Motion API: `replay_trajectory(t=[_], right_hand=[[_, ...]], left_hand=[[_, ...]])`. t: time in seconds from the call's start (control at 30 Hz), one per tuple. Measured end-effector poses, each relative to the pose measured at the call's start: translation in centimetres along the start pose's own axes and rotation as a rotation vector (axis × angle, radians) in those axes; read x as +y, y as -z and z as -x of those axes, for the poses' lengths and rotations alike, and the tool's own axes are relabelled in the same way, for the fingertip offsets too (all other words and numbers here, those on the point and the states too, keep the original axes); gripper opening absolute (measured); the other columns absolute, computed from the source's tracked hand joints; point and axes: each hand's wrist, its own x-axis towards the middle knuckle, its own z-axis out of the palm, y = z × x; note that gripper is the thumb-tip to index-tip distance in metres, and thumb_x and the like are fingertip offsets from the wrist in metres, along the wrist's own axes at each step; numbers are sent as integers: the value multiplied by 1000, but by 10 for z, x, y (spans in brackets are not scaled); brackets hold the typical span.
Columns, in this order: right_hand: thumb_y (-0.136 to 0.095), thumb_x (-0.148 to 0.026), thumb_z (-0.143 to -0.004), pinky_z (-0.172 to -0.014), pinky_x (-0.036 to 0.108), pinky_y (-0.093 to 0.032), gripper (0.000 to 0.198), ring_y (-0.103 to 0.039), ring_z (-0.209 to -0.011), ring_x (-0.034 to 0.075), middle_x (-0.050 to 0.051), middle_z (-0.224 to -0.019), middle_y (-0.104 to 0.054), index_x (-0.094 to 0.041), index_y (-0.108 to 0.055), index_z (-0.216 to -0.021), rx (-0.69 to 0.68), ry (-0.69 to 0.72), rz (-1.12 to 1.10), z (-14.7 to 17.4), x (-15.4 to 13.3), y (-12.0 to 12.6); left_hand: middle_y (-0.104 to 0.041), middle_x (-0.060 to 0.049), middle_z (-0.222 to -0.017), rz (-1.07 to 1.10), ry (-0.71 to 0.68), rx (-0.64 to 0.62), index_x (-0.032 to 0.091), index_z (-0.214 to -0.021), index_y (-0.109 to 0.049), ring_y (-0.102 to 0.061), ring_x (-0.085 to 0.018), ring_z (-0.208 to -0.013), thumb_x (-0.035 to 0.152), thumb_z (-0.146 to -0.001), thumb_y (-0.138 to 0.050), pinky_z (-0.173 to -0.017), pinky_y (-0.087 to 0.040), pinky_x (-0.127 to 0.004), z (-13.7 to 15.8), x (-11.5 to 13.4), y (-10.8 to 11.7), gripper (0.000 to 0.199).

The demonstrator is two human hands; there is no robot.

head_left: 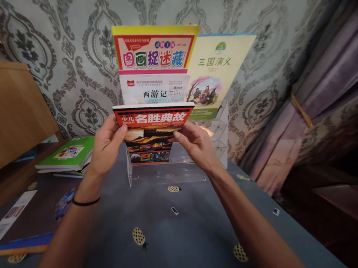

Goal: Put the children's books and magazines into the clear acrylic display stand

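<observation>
Book with red and black cover is between my hands. My left hand pinches its left edge and my right hand pinches its right edge, both thumbs on the front. Just beyond my hands, a clear rack stands on the tabletop, holding a white book, a red-framed book and a pale yellow book. I cannot tell if my book touches the rack. Left of my left hand lies a green book.
</observation>
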Motion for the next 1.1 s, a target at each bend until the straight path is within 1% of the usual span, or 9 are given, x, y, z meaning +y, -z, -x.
replay_trajectory(t=[0.2, 0.37, 0.5, 0.6, 0.73, 0.9, 1.1], right_hand=[[-62, -56, -93, -88, 42, -62, 42, -65, -101, 22, 5, -117, -69, -31, -66, -126, 7, -43, 24, 0, 0, 0], [-60, -59, -93, -84, 41, -63, 45, -65, -102, 22, 6, -116, -68, -31, -64, -127, 11, -60, 26, 0, 3, -1], [-59, -62, -92, -82, 41, -64, 48, -65, -102, 23, 7, -115, -69, -31, -63, -129, 20, -68, 17, 0, 6, -2], [-59, -62, -93, -80, 40, -64, 50, -65, -102, 23, 7, -118, -68, -30, -62, -131, 14, -63, 15, -1, 8, -1], [-60, -58, -93, -79, 38, -64, 47, -66, -101, 22, 7, -116, -68, -28, -64, -128, 29, -55, 9, -2, 11, -1], [-59, -60, -92, -78, 36, -64, 45, -66, -101, 22, 6, -117, -67, -28, -63, -124, 49, -67, 42, -2, 14, -2], [-60, -59, -92, -77, 37, -64, 43, -66, -104, 23, 7, -118, -68, -27, -63, -121, 70, -71, 44, -2, 10, -5]], left_hand=[[-71, -6, -112, -41, 69, 36, 23, -118, -67, -62, -28, -121, 45, -98, -60, -106, -50, -44, -1, 4, -1, 31], [-69, -4, -95, -156, 67, 67, 22, -106, -70, -63, -25, -105, 43, -99, -58, -96, -50, -39, 3, -3, -1, 25], [-64, -1, -85, -245, 51, 91, 23, -99, -69, -61, -22, -91, 45, -100, -56, -88, -50, -35, 5, -7, -3, 26], [-63, -1, -84, -281, 45, 107, 23, -98, -69, -60, -21, -87, 46, -100, -55, -85, -49, -34, 5, -9, -5, 27], [-65, -1, -85, -277, 35, 126, 22, -100, -70, -60, -21, -87, 43, -101, -54, -84, -48, -34, 3, -14, -8, 27], [-65, -1, -88, -263, 36, 134, 23, -105, -70, -61, -23, -92, 41, -101, -54, -89, -47, -36, 1, -17, -10, 24], [-61, -1, -83, -248, 37, 155, 24, -97, -68, -58, -22, -88, 47, -100, -54, -85, -47, -37, 1, -20, -10, 27]])
